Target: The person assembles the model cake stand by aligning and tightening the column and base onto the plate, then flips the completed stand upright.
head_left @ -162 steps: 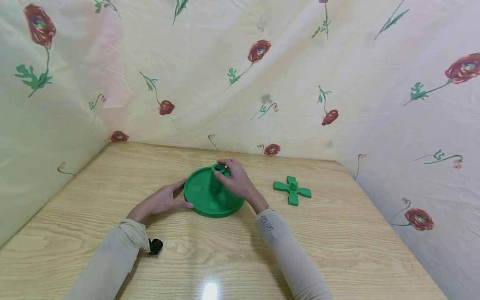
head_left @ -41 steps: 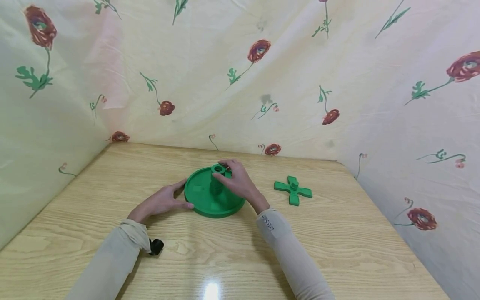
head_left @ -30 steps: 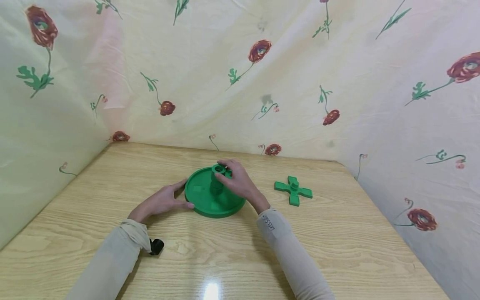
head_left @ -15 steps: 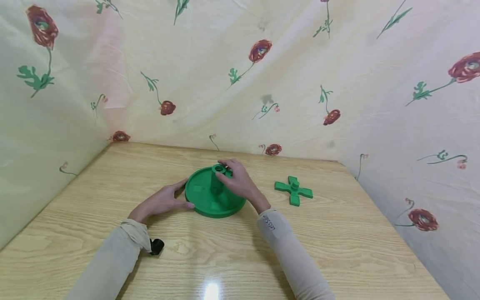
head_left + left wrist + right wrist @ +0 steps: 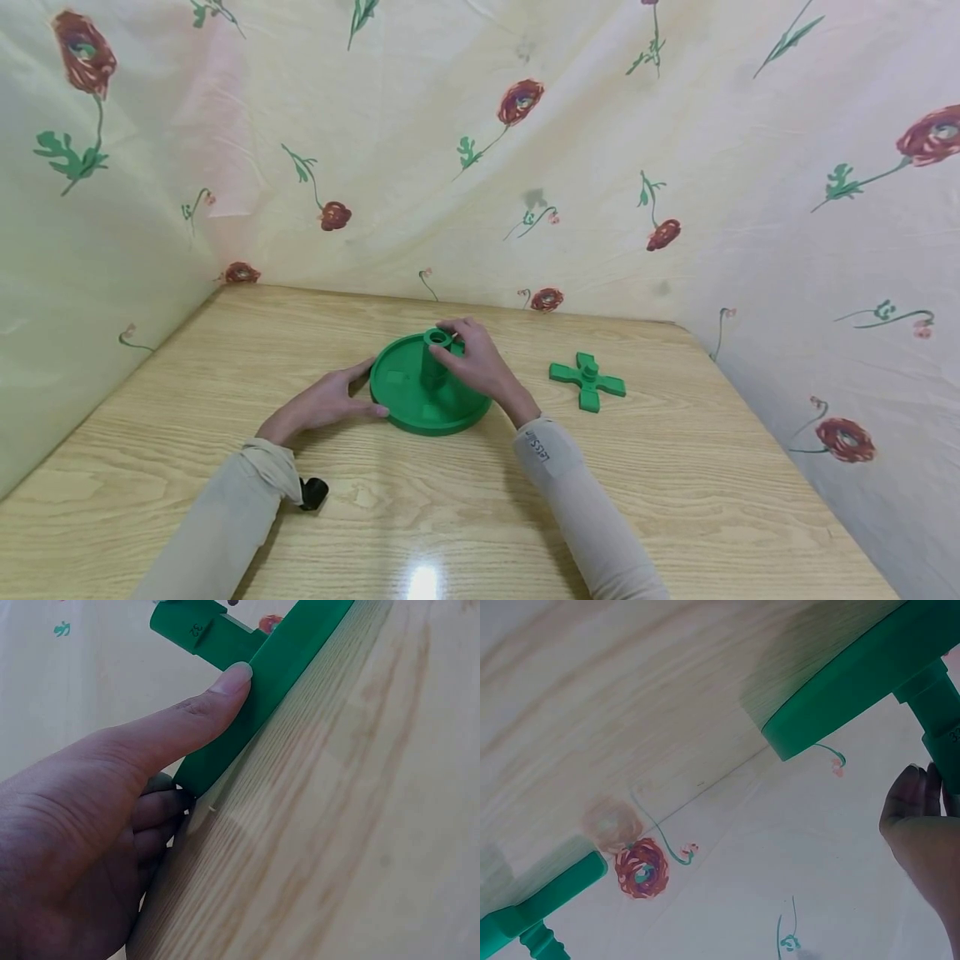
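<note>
A round green base (image 5: 397, 404) with a raised rim lies flat on the table. My left hand (image 5: 330, 404) holds its left side, the thumb on the near rim and the fingers round the far edge. In the left wrist view the thumb (image 5: 202, 712) presses the rim. From the base's middle rises an upright green hollow post (image 5: 433, 360), marked with a number in the left wrist view. My right hand (image 5: 476, 358) grips the post near its top, thumb in front and fingers behind. The post's foot meets the base; how they join is hidden.
Right of the base lies a green cross-shaped piece (image 5: 587, 382) with a short stud pointing up; the right wrist view shows the stud (image 5: 544, 941) ridged like a screw. The wooden table (image 5: 675, 483) ends at flower-patterned cloth (image 5: 375, 167) at the back and sides.
Both hands stay in almost the same place. The right thumb shifts slightly on the post, and the shading on the post's faces varies a little. The base and cross piece rest unmoved.
</note>
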Available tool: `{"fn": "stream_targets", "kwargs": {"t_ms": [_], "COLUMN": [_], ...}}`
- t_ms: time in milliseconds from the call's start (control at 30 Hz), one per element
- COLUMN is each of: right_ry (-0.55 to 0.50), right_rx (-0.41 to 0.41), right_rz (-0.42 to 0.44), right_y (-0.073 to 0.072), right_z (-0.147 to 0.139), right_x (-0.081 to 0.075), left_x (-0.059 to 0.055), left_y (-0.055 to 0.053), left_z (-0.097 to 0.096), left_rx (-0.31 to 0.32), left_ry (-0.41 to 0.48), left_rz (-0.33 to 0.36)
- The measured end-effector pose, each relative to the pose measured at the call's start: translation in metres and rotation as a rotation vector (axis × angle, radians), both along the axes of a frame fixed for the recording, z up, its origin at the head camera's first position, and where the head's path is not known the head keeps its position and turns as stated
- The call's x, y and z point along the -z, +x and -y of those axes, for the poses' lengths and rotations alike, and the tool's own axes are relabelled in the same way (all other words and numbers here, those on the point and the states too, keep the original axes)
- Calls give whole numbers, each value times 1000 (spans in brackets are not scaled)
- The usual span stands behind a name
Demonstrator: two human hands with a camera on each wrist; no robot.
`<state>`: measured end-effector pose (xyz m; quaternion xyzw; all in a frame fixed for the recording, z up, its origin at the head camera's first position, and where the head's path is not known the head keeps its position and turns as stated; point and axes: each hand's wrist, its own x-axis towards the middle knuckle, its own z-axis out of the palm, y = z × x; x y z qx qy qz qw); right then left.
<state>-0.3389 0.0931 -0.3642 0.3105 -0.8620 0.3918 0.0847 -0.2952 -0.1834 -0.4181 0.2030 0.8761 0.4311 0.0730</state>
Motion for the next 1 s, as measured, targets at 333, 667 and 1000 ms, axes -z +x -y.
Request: {"fn": "stream_targets", "kwargs": {"t_ms": [333,667,1000], "right_ry": [-4,6,14], "right_rx": [10,37,59], "right_rz": [30,15,-12], "right_y": [1,4,4], "right_z": [-2,-20,-53], "right_x": [0,-5,-2], "left_x": [2,1,1], "left_y": [0,2,1], "left_z": [-1,-1,0], "left_rx": [3,7,5], "left_ry": [-8,6,10], "left_rz": [-6,-10,-13]}}
